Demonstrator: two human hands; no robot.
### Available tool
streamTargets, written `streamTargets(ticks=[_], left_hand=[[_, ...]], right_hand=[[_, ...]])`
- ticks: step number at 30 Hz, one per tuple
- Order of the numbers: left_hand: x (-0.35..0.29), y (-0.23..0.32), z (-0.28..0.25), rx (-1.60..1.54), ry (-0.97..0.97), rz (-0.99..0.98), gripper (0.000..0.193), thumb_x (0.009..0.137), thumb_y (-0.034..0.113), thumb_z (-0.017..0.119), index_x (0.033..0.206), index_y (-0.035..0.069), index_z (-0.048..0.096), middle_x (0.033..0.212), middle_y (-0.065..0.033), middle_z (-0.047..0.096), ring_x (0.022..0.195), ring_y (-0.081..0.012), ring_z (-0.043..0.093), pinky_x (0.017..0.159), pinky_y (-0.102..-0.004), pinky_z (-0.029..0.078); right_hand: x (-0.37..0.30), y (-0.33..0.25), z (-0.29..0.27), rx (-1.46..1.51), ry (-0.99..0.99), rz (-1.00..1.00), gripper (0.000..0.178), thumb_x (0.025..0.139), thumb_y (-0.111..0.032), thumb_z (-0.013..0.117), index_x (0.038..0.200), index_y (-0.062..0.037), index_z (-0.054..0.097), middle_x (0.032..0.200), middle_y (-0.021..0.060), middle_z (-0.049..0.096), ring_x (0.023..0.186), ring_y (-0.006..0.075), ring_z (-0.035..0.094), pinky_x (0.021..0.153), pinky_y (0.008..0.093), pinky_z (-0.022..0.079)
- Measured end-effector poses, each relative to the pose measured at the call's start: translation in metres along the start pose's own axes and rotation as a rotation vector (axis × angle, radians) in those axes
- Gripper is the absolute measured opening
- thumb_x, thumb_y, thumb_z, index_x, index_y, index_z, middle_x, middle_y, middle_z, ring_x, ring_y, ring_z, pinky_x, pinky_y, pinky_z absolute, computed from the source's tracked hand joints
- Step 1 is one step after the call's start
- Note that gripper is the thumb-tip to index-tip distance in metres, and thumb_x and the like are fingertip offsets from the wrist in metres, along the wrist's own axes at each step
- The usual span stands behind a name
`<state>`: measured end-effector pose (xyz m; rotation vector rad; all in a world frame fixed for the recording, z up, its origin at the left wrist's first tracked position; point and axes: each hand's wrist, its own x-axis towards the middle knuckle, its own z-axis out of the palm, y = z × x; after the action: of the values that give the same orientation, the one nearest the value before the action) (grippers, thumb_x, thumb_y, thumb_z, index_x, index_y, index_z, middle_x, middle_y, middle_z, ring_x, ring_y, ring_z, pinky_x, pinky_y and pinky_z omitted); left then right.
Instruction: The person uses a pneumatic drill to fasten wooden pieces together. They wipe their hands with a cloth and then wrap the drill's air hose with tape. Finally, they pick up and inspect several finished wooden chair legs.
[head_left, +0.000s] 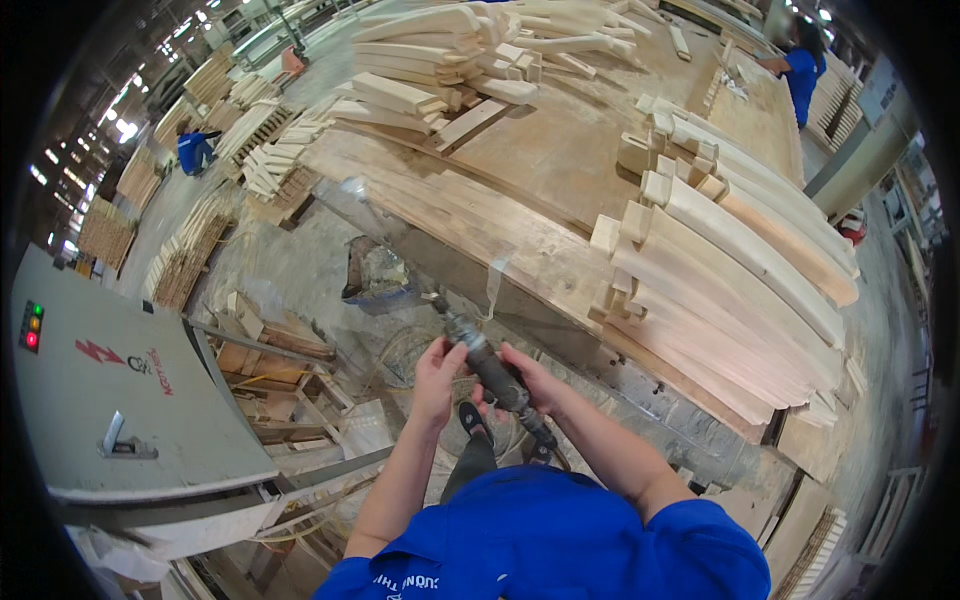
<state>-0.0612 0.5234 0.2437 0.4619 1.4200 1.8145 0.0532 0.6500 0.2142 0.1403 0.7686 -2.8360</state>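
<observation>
In front of my body is a dark, straight air tool [494,372] with a silver collar and a narrow tip pointing away and to the left. My left hand [436,384] is closed at its left side, thumb near the silver collar. From the right, my right hand [532,382] grips the dark body, its fingers partly hidden behind it. A hose end leads off the tool's rear, toward me. Beyond the tip, a wooden worktable [450,208] runs diagonally, and a dark bucket-like container [378,272] stands on the floor beside it.
Curved, pale wooden pieces [730,270] lie stacked on the table's right. Another wood pile [420,65] covers its far part. A grey electrical cabinet [120,370] stands left, above a crate of wood scraps [270,345]. Two people in blue [802,75] [194,150] are farther off.
</observation>
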Motion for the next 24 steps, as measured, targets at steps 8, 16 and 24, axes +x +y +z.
streamTargets(ticks=[8, 16, 24], left_hand=[[0.105, 0.009, 0.016, 0.977, 0.226, 0.575, 0.021, 0.077, 0.026, 0.068, 0.092, 0.012, 0.065, 0.096, -0.0049, 0.057, 0.096, -0.0236, 0.05, 0.082, -0.0333, 0.041], [0.156, 0.006, 0.035, 1.204, 0.114, 0.337, 0.022, 0.069, 0.03, 0.067, 0.085, 0.015, 0.069, 0.088, -0.0054, 0.063, 0.088, -0.0238, 0.058, 0.076, -0.0395, 0.044], [0.165, 0.002, 0.025, 1.134, 0.057, 0.235, 0.023, 0.069, 0.029, 0.067, 0.084, 0.012, 0.069, 0.082, -0.0058, 0.066, 0.079, -0.0215, 0.062, 0.073, -0.0344, 0.046]], right_hand=[[-0.093, -0.027, 0.013, 0.052, 0.0, -0.259, 0.092, 0.08, -0.075, 0.027, 0.132, -0.0002, 0.034, 0.084, 0.0207, 0.061, 0.073, 0.0292, 0.063, 0.057, 0.0361, 0.052], [-0.136, -0.018, 0.015, 0.193, -0.098, -0.299, 0.073, 0.09, -0.058, 0.03, 0.134, 0.0002, 0.031, 0.08, 0.0204, 0.059, 0.064, 0.0292, 0.055, 0.054, 0.0348, 0.045], [-0.142, -0.004, 0.014, 0.219, -0.093, -0.28, 0.062, 0.089, -0.046, 0.043, 0.135, -0.0045, 0.033, 0.083, 0.0196, 0.058, 0.067, 0.0273, 0.056, 0.059, 0.0332, 0.047]])
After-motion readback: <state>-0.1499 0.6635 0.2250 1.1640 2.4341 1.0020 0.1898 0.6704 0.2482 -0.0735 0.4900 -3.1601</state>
